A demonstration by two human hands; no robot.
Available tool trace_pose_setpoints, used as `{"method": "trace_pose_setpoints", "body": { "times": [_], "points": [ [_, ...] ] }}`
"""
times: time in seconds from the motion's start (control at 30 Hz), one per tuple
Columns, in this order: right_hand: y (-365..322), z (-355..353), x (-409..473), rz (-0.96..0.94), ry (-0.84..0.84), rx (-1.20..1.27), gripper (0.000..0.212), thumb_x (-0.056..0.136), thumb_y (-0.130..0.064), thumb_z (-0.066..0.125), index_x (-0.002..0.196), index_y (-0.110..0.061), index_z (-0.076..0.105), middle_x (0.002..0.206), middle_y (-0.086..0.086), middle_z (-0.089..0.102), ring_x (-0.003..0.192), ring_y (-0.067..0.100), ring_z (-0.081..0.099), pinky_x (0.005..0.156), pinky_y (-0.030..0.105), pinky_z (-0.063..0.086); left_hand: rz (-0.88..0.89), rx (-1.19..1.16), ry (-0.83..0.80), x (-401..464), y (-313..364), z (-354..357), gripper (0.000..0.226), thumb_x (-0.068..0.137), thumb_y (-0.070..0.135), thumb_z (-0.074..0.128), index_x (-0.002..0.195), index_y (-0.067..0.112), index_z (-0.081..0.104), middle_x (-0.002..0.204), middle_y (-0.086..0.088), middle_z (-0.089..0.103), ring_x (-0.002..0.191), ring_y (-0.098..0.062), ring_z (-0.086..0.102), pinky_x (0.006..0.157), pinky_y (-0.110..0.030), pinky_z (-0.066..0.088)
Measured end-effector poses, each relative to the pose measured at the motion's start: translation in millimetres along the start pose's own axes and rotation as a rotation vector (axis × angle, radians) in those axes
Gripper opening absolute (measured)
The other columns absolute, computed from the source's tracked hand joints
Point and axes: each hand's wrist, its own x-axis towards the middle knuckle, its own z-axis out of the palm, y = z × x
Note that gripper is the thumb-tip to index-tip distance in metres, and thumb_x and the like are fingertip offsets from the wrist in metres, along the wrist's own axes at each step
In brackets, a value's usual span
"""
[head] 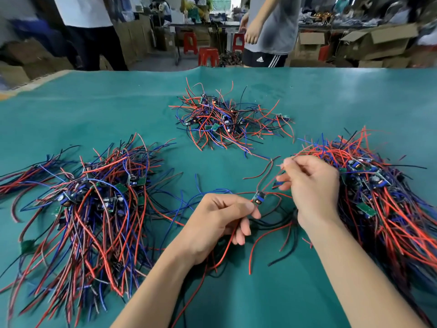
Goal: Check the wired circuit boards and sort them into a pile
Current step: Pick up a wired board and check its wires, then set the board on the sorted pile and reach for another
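holding one small wired circuit board (259, 197) up off the green surface (71, 110), between the two hands, roughly midway between the left pile (94, 197) and the right pile (383, 185). left hand (220, 221) closed, thumb and forefinger pinching the board's near edge, other fingers curled over a red lead (227, 247) trailing down toward the wrist. right hand (309, 185) also closed, fingertips (287, 162) pinching a thin red wire drawn up and away from the board — probably to pull the leads straight so the solder joints and components can be looked over, and to keep them from snagging on the heaps. board kept close in front and tilted toward the eyes, likely for the same reason. third pile (224, 119) lying farther back in the centre, smaller and looser; cannot tell which heap is checked stock and which is waiting. loose black, blue and red leads spread on the surface under the hands. no print legible on the board or its parts — too small and blurred. only readable mark: a three-stripe sportswear logo on the dark shorts (262, 59) of a person standing beyond the far edge.
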Motion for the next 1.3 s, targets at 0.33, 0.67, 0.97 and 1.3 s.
{"method": "trace_pose_setpoints", "body": {
  "times": [0.33, 0.67, 0.97, 1.3],
  "points": [
    [-25.6, -11.3, -2.7, 0.106, 0.099, 0.405, 0.006, 0.099, -0.014, 0.059, 0.098, -0.009, 0.063, 0.081, 0.015, 0.072, 0.062, 0.021, 0.073, 0.055, 0.028, 0.056, 0.058, -0.189, 0.143, 2.8, 3.8, -2.1, 0.020, 0.091, 0.021, 0.063, 0.097, 0.004, 0.071, 0.067, -0.009, 0.064, 0.050, -0.014, 0.056, 0.051, -0.020, 0.044],
    [-22.8, 12.2, -45.1, -0.037, -0.713, 0.157, 0.014, 0.090, -0.017, 0.073, 0.084, -0.006, 0.068, 0.056, 0.015, 0.059, 0.048, 0.031, 0.061, 0.056, 0.040, 0.052, 0.057, -0.066, 0.116, 1.4, 6.8, 2.6, 0.031, 0.097, 0.020, 0.054, 0.071, 0.019, 0.070, 0.064, -0.012, 0.065, 0.047, -0.016, 0.056, 0.049, -0.023, 0.044],
    [-44.4, -15.0, -12.1, -0.033, -0.155, 0.138, 0.019, 0.090, -0.006, 0.073, 0.074, -0.016, 0.072, 0.067, -0.003, 0.064, 0.063, 0.011, 0.056, 0.055, 0.023, 0.049, -0.020, 0.053, -0.043, -1.6, 8.5, 6.3, 0.022, 0.097, 0.016, 0.053, 0.087, 0.010, 0.072, 0.064, -0.009, 0.067, 0.048, -0.014, 0.060, 0.051, -0.021, 0.046],
    [-124.7, -149.1, 61.5, 0.030, -0.229, -0.521, 0.020, 0.094, -0.011, 0.067, 0.075, -0.014, 0.060, 0.038, -0.007, 0.051, 0.032, 0.001, 0.049, 0.031, 0.015, 0.040, -0.003, -0.047, 0.042, 2.3, 0.9, 1.8, 0.025, 0.089, 0.020, 0.058, 0.096, -0.001, 0.069, 0.079, -0.014, 0.069, 0.061, -0.019, 0.062, 0.060, -0.023, 0.049]
  ]
}}
